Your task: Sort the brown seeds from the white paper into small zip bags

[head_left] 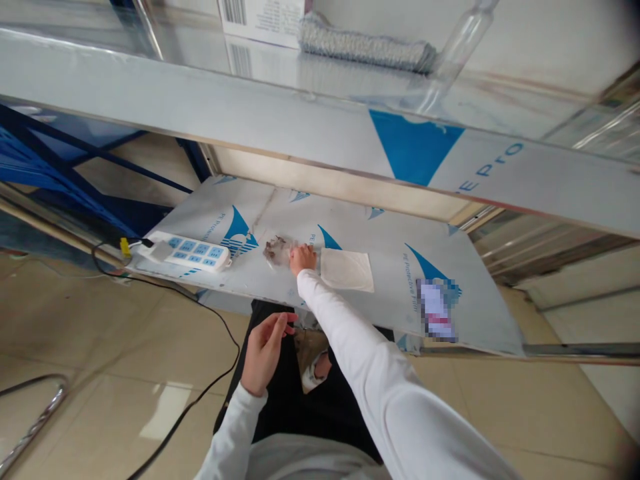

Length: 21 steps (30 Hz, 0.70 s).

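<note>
My right hand [303,259] reaches over the film-covered metal shelf [390,233], its fingers closed at the edge of a small clear plastic bag [277,252]. Dark little pieces show in the bag, too small to name. Just right of this hand lies a flat white square sheet [347,270], paper or cloth. My left hand [265,350] hovers in front of the shelf's near edge, above my lap. Its fingers are loosely bent and apart, and nothing shows in them.
A white power strip [193,252] with blue sockets sits on the left, its black cable [233,333] trailing to the floor. A pixelated object [437,310] lies at the right. Above, an upper shelf [250,110] holds a box [265,20], a grey fuzzy roll [365,47] and a clear bottle [463,40].
</note>
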Motion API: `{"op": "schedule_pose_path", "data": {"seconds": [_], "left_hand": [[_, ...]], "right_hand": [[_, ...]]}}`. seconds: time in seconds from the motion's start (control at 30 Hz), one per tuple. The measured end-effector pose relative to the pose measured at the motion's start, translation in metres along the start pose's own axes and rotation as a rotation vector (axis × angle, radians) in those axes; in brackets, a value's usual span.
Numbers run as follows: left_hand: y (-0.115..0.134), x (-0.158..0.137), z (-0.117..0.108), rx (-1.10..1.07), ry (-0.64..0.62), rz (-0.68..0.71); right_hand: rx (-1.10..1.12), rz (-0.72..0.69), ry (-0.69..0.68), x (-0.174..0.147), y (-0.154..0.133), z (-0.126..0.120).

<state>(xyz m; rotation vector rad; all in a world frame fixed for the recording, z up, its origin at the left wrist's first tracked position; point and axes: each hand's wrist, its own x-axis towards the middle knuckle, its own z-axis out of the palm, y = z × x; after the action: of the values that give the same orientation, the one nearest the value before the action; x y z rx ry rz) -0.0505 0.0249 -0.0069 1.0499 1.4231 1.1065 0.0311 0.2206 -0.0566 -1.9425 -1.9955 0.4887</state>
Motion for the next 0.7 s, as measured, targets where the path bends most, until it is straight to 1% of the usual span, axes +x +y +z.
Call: {"op": "schedule_pose_path", "data": {"seconds": [0.1, 0.17, 0.2, 0.27, 0.33, 0.37, 0.4, 0.47, 0.53, 0.6, 0.7], "left_hand": [[-0.004, -0.001, -0.002, 0.001, 0.023, 0.007], [-0.008, 0.001, -0.003, 0.005, 0.046, 0.014], [-0.01, 0.003, -0.004, 0.007, 0.071, 0.02], [-0.011, 0.008, -0.004, 0.014, 0.168, 0.041], [-0.008, 0.017, -0.002, 0.028, 0.283, 0.077], [-0.004, 0.022, 0.0, 0.028, 0.317, 0.102], [0.001, 0.028, 0.004, 0.025, 0.324, 0.128], [0.012, 0.037, 0.013, 0.005, 0.273, 0.179], [0.021, 0.044, 0.026, -0.023, 0.209, 0.193], [0.024, 0.046, 0.039, -0.068, 0.169, 0.16], [0.021, 0.042, 0.055, -0.131, 0.106, 0.114]], "right_hand": [[0.056, 0.012, 0.07, -0.001, -0.003, -0.003], [0.113, 0.009, 0.113, 0.0, -0.005, -0.01], [0.148, -0.001, 0.128, 0.0, -0.006, -0.015], [0.227, -0.039, 0.146, -0.006, -0.007, -0.026], [0.303, -0.095, 0.162, -0.02, -0.006, -0.04], [0.332, -0.122, 0.172, -0.032, -0.005, -0.048], [0.359, -0.148, 0.185, -0.046, -0.003, -0.055], [0.408, -0.2, 0.218, -0.077, 0.002, -0.069], [0.435, -0.232, 0.262, -0.108, 0.009, -0.08], [0.417, -0.216, 0.314, -0.133, 0.016, -0.089], [0.358, -0.164, 0.363, -0.155, 0.026, -0.096]]}}
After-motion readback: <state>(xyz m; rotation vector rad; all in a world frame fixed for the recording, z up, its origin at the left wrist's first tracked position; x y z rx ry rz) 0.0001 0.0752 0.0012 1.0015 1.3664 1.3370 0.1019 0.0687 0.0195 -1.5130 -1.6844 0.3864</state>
